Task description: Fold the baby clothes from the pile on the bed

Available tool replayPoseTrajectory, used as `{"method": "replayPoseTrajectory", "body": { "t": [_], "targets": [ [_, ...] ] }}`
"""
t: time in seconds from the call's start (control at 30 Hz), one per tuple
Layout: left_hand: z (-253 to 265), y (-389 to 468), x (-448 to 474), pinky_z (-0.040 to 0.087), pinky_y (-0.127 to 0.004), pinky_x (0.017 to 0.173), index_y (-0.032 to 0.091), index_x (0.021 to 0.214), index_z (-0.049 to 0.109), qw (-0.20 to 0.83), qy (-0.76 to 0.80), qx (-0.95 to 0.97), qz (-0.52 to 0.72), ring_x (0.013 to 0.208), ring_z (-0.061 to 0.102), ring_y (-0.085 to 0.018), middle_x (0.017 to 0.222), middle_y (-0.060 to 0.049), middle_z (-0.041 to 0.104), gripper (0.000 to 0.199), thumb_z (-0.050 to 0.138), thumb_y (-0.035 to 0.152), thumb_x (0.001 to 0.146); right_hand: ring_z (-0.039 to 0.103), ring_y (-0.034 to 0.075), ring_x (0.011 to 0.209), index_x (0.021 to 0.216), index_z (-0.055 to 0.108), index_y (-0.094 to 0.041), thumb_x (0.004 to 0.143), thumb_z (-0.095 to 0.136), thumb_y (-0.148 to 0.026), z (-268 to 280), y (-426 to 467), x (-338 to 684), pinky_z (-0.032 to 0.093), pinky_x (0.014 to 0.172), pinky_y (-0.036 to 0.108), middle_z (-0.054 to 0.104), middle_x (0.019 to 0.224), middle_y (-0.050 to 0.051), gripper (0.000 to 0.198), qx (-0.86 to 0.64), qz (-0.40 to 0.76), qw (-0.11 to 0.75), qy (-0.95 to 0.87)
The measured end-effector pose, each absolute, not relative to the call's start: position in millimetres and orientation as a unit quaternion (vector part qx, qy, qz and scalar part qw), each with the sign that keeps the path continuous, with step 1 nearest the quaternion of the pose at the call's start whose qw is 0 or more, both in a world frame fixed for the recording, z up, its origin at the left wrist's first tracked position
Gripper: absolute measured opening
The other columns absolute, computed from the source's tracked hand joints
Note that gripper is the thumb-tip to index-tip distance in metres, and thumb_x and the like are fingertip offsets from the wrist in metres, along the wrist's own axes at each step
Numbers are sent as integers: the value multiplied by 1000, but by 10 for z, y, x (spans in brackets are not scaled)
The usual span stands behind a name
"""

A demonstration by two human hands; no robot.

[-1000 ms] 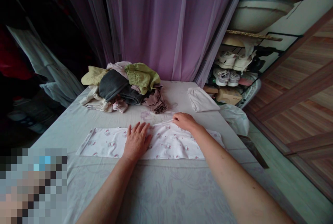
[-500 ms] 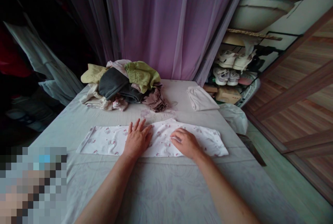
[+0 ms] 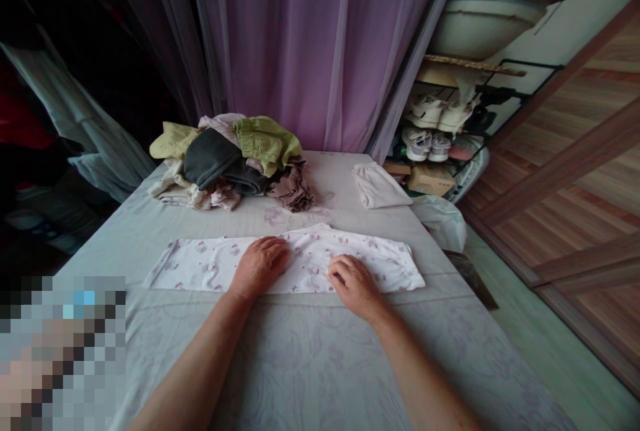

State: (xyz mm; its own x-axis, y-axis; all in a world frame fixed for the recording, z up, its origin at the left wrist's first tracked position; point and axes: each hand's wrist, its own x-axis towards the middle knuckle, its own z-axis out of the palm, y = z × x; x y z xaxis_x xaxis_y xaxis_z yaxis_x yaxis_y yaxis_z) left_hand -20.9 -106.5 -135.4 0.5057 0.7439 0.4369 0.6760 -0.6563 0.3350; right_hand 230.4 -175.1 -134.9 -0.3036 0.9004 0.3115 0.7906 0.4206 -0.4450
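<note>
At far left, in shadow, a red cloth (image 3: 20, 121) and a pale grey cloth (image 3: 85, 111), hanging. Across the back, a purple curtain (image 3: 280, 51) in vertical folds. In front of it, a broad surface (image 3: 300, 364) under a pale cover with faint mauve flowers. Further right, a black-framed rack (image 3: 533, 64), greenish floor (image 3: 525, 331), wood-panelled door (image 3: 575, 184).

Counted, left to right: one heap of clothes (image 3: 215, 161) at the back left of the surface, in yellow, cream, dark grey, pink, green and brown. Nearer, one white printed garment (image 3: 310, 261), laid out as a long strip crosswise. Two hands on it: left hand (image 3: 261, 264) near the middle, palm down, fingers close together and bent; right hand (image 3: 354, 284) just beside, fingers curled in. Impossible to tell pinching from resting in either. Toward the back right, one folded white cloth (image 3: 380, 185). Past the edge, one whitish bag (image 3: 443, 221); on the rack, four shoes (image 3: 425, 144) in two pairs, and higher up, one basin (image 3: 485, 24).
</note>
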Motion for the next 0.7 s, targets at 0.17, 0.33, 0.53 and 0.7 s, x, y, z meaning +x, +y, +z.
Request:
{"method": "replayPoseTrajectory", "body": {
  "t": [0.17, 0.33, 0.53, 0.7],
  "targets": [
    [-1243, -1229, -166, 51, -35, 88, 22, 98, 71, 72, 379, 887, 253, 94, 66, -20, 100, -8, 73, 23, 52, 32, 94, 60, 20, 94, 82, 60, -22, 89, 50, -17, -1426, -1803, 2353, 46, 85, 34, 66, 93, 6, 13, -521, 110, 319, -784],
    [-1189, -1492, -132, 50, -34, 84, 25, 96, 71, 112, 380, 895, 206, 93, 65, -20, 98, -5, 73, 19, 54, 31, 92, 61, 21, 98, 94, 64, -22, 85, 54, -19, -1483, -1903, 2494, 48, 88, 37, 67, 100, 7, 14, -543, 91, 338, -764],
    [-1208, -1545, -68, 48, -35, 82, 23, 83, 70, 124, 443, 865, 201, 88, 63, -22, 92, -6, 71, 13, 58, 24, 87, 61, 19, 93, 81, 65, -23, 87, 54, -19, -1458, -1964, 2525, 45, 84, 35, 66, 96, 5, 13, -552, 72, 308, -772],
    [-1218, -1564, -10, 47, -37, 83, 20, 80, 67, 110, 460, 862, 182, 87, 61, -23, 90, -7, 70, 16, 54, 22, 88, 59, 20, 96, 81, 62, -22, 89, 52, -20, -1466, -1969, 2492, 42, 86, 34, 67, 98, 5, 14, -560, 47, 296, -772]
  ]
}}
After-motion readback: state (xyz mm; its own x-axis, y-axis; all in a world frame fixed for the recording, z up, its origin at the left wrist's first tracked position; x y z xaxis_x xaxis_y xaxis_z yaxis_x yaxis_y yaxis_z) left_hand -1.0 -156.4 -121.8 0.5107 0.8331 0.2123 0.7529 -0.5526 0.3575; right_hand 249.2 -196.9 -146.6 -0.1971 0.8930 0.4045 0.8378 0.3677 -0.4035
